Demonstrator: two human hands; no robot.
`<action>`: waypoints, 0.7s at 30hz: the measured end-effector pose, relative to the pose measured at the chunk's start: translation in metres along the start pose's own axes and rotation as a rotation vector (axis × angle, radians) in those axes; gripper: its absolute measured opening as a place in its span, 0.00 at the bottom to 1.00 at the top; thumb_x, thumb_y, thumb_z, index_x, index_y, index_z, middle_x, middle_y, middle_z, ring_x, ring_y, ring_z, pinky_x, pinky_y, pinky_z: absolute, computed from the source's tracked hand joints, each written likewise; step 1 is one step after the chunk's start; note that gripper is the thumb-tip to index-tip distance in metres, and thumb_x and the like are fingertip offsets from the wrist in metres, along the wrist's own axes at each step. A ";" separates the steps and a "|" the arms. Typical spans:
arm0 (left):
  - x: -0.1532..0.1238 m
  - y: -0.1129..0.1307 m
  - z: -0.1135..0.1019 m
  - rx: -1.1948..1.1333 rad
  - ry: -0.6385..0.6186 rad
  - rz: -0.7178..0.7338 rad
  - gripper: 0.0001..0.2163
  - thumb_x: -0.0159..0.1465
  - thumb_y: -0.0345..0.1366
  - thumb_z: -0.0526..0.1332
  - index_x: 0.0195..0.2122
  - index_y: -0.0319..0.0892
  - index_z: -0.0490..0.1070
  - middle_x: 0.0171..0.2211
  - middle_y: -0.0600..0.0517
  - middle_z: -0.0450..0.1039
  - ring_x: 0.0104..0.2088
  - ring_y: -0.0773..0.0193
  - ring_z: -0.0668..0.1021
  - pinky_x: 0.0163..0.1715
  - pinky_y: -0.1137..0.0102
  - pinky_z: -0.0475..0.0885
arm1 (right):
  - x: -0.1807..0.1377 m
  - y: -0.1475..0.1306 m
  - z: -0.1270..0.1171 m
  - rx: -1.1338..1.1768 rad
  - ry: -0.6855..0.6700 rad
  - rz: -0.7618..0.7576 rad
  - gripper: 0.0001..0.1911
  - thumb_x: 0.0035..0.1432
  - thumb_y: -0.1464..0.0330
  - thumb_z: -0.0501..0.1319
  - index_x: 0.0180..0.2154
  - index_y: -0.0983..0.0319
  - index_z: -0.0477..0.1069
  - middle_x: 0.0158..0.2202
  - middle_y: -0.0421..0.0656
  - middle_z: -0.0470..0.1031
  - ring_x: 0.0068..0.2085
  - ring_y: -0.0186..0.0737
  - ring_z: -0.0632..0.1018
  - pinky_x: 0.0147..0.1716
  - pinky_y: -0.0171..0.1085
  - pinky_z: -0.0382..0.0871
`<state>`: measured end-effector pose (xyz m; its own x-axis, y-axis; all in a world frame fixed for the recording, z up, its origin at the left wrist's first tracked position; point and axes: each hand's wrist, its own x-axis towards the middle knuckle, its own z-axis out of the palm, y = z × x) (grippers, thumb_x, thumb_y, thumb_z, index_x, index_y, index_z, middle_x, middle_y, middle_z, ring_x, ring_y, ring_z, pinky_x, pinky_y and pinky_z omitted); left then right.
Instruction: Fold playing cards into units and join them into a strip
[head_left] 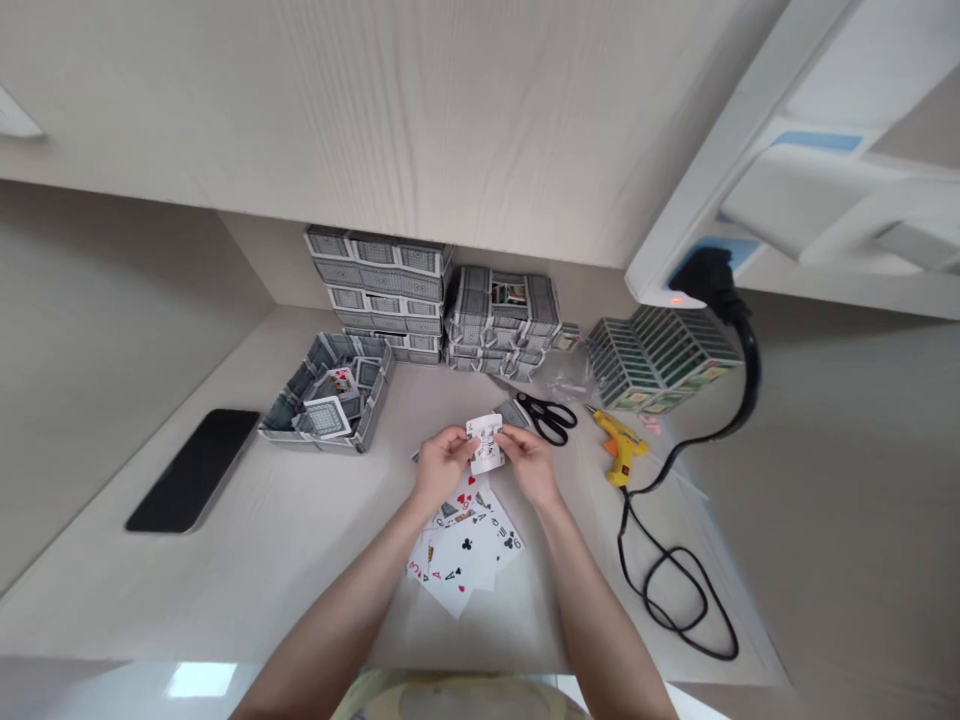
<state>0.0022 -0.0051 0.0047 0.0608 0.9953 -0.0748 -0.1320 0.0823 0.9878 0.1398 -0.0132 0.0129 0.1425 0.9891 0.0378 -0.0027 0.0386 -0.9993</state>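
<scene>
Pinches a playing card (487,445) by opposite sides in left hand (441,467) and right hand (532,464), with 2 forearms (349,603) converging from the table's near edge (225,630).

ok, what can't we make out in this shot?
All in the head view:
- Held card: far side, turned away from the camera; its fine print is too small and blurred.
- Left hand and right hand: fingertips behind the card, hidden by it.
- Loose cards: lower ones, covered by upper ones.
- White object upper left: cut off by the picture's edge.
</scene>
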 end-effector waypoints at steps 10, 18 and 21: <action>-0.003 0.002 0.003 0.042 -0.038 -0.002 0.08 0.52 0.38 0.60 0.27 0.38 0.71 0.20 0.55 0.70 0.20 0.70 0.69 0.21 0.76 0.62 | -0.003 0.003 -0.005 -0.023 -0.046 0.136 0.13 0.42 0.62 0.64 0.20 0.61 0.61 0.14 0.33 0.64 0.16 0.30 0.63 0.16 0.30 0.55; -0.005 -0.006 0.010 0.224 0.016 0.105 0.10 0.58 0.39 0.54 0.32 0.38 0.70 0.24 0.53 0.70 0.24 0.68 0.70 0.23 0.75 0.63 | -0.009 0.009 0.012 -0.202 0.140 -0.038 0.16 0.54 0.58 0.54 0.21 0.61 0.62 0.18 0.36 0.64 0.22 0.33 0.64 0.21 0.32 0.57; -0.005 -0.010 0.012 0.301 0.065 0.131 0.11 0.60 0.40 0.52 0.30 0.39 0.69 0.22 0.54 0.69 0.23 0.68 0.69 0.22 0.75 0.62 | -0.010 0.012 0.018 -0.186 0.164 -0.071 0.15 0.55 0.58 0.53 0.23 0.61 0.64 0.19 0.37 0.65 0.23 0.34 0.65 0.22 0.32 0.59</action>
<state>0.0150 -0.0116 -0.0032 -0.0022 0.9984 0.0570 0.1645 -0.0559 0.9848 0.1205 -0.0203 0.0009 0.2944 0.9480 0.1211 0.1925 0.0653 -0.9791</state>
